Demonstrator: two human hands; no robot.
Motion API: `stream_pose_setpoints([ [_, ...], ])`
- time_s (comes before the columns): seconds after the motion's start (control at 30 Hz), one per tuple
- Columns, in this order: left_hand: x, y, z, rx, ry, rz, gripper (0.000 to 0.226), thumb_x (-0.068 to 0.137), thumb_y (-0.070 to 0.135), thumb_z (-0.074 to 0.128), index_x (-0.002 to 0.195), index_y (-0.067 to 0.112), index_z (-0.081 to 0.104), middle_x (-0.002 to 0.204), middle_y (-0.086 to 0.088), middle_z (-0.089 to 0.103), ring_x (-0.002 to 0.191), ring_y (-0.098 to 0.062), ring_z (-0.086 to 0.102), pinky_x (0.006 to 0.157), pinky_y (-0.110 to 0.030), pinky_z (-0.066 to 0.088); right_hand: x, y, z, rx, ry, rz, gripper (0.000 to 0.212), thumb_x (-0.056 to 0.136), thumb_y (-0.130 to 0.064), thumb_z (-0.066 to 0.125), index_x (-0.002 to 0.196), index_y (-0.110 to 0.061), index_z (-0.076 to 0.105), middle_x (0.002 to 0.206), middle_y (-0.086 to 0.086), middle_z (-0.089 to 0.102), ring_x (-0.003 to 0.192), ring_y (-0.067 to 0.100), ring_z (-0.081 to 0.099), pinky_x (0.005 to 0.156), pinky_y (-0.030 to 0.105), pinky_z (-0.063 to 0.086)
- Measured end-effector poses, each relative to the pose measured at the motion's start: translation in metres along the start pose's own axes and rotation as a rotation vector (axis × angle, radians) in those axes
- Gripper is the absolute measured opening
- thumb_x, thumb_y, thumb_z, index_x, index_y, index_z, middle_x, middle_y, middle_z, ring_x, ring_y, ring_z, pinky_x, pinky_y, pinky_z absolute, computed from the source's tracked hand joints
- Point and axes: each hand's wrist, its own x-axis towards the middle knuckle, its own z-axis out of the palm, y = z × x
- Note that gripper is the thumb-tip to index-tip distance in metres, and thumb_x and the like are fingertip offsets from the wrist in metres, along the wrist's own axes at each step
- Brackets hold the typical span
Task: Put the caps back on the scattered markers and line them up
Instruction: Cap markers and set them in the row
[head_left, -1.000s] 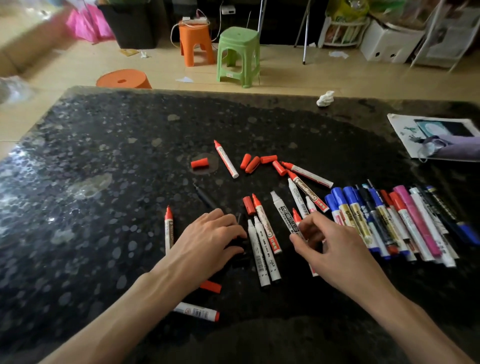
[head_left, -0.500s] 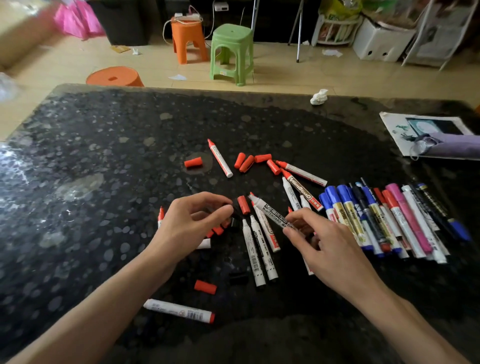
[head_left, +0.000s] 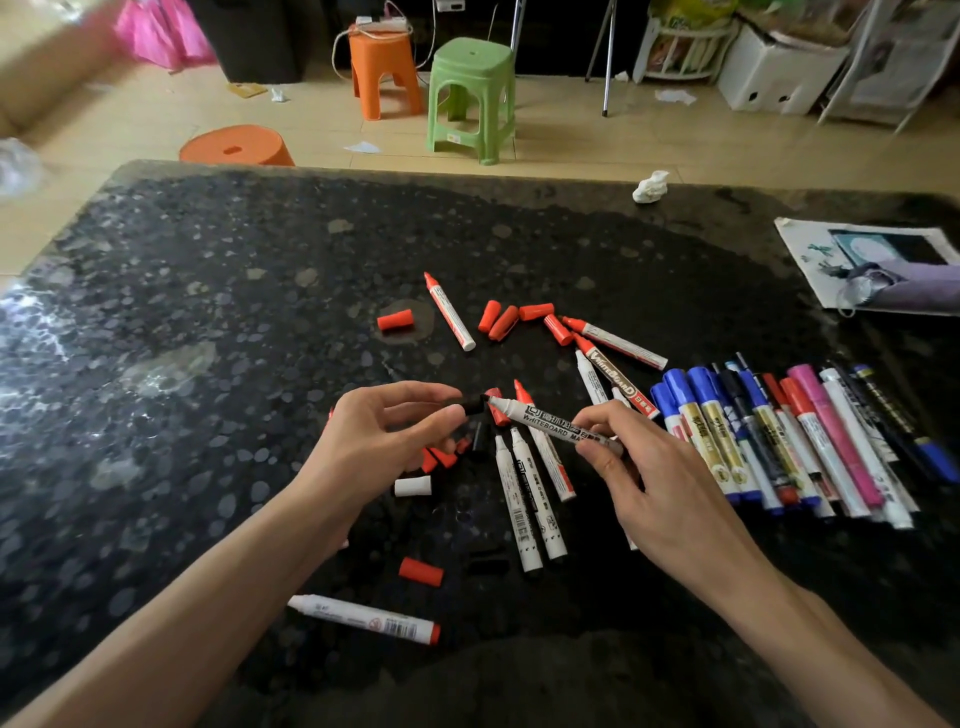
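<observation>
My right hand grips a white whiteboard marker by its rear end, tip pointing left. My left hand pinches a small black cap right at that tip. Both are raised above the black stone table. Several uncapped white markers lie below the hands, with loose red caps farther back. A row of capped markers lies side by side at the right. One capped red marker lies near the front edge.
A loose red cap and a black cap lie in front of the hands. A printed sheet with a purple object sits at the right edge, a crumpled tissue at the back. Plastic stools stand on the floor beyond.
My left hand picked a black cap off the table and lifted it. My right hand lifted a white marker and brought its tip to the cap.
</observation>
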Motion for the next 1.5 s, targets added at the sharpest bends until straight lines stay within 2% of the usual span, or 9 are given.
stream_pose_setpoints([
  [0.23,-0.001,0.003,0.0,0.004,-0.007,0.001,0.016,0.092,0.022,0.075,0.108,0.021,0.077,0.098,-0.011,0.08,0.099,-0.041,0.073,0.103,-0.06,0.051,0.001,0.001,0.001,-0.003,0.027,-0.02,0.011,0.106,-0.03,0.053,0.115,-0.033,0.059,0.097,-0.018,0.062,0.091,0.004,0.063,0.074,0.024,0.053],
  [0.37,-0.001,0.002,0.001,-0.017,-0.005,-0.002,0.015,0.092,0.02,0.075,0.107,0.02,0.077,0.095,-0.014,0.079,0.088,-0.037,0.075,0.102,-0.062,0.052,0.001,0.002,0.0,-0.014,0.033,-0.023,0.011,0.105,-0.027,0.055,0.113,-0.032,0.06,0.095,-0.019,0.06,0.091,0.006,0.062,0.071,0.016,0.048],
  [0.5,-0.001,0.002,0.001,0.004,-0.033,0.003,0.016,0.092,0.019,0.074,0.108,0.019,0.077,0.096,-0.013,0.08,0.094,-0.039,0.075,0.097,-0.051,0.058,0.0,0.003,0.0,-0.062,0.047,-0.034,0.013,0.104,-0.028,0.054,0.115,-0.032,0.06,0.098,-0.019,0.059,0.09,0.002,0.06,0.069,0.018,0.047],
  [0.63,0.001,0.005,-0.002,0.159,-0.064,0.122,0.015,0.091,0.012,0.075,0.105,0.017,0.076,0.093,-0.006,0.08,0.077,-0.022,0.076,0.072,-0.024,0.061,0.0,0.002,-0.002,-0.112,0.089,-0.067,0.019,0.102,-0.032,0.051,0.118,-0.029,0.062,0.102,-0.018,0.058,0.097,0.001,0.058,0.078,0.016,0.048],
  [0.8,-0.001,0.003,0.001,0.319,-0.122,0.229,0.016,0.093,0.013,0.074,0.108,0.019,0.077,0.088,0.0,0.08,0.076,-0.017,0.077,0.082,-0.025,0.061,-0.002,-0.004,0.003,-0.023,0.089,-0.069,0.017,0.103,-0.031,0.051,0.116,-0.029,0.061,0.105,-0.017,0.06,0.1,0.003,0.061,0.081,0.015,0.048],
  [0.93,-0.004,0.003,0.003,0.33,-0.072,0.261,0.016,0.095,0.012,0.071,0.104,0.023,0.079,0.08,-0.002,0.078,0.075,-0.019,0.075,0.077,-0.031,0.062,-0.003,-0.006,0.005,0.044,0.097,-0.076,0.015,0.104,-0.023,0.056,0.116,-0.026,0.065,0.1,-0.016,0.063,0.093,0.005,0.063,0.076,0.015,0.049],
  [1.03,-0.008,0.002,0.008,0.291,-0.042,0.275,0.018,0.094,0.008,0.071,0.103,0.02,0.08,0.08,-0.003,0.079,0.075,-0.019,0.076,0.077,-0.034,0.063,-0.004,-0.008,0.002,0.063,0.143,-0.088,0.016,0.101,-0.011,0.064,0.113,-0.02,0.069,0.092,-0.019,0.062,0.083,-0.006,0.06,0.07,0.006,0.043],
  [1.33,-0.014,0.0,0.014,0.268,0.005,0.326,0.022,0.093,0.001,0.07,0.099,0.02,0.08,0.074,0.0,0.078,0.071,-0.012,0.076,0.075,-0.021,0.06,-0.01,-0.008,0.005,0.106,0.165,-0.064,0.019,0.098,-0.01,0.067,0.113,-0.02,0.071,0.092,-0.018,0.066,0.092,0.002,0.066,0.076,0.007,0.048],
  [1.5,-0.015,0.004,0.015,0.409,-0.076,0.346,0.018,0.097,0.012,0.068,0.105,0.026,0.076,0.079,0.007,0.077,0.078,-0.006,0.075,0.074,-0.019,0.058,-0.006,0.0,-0.004,0.093,0.004,-0.024,0.015,0.104,-0.017,0.06,0.112,-0.027,0.067,0.09,-0.02,0.064,0.09,0.0,0.064,0.072,0.011,0.047],
])
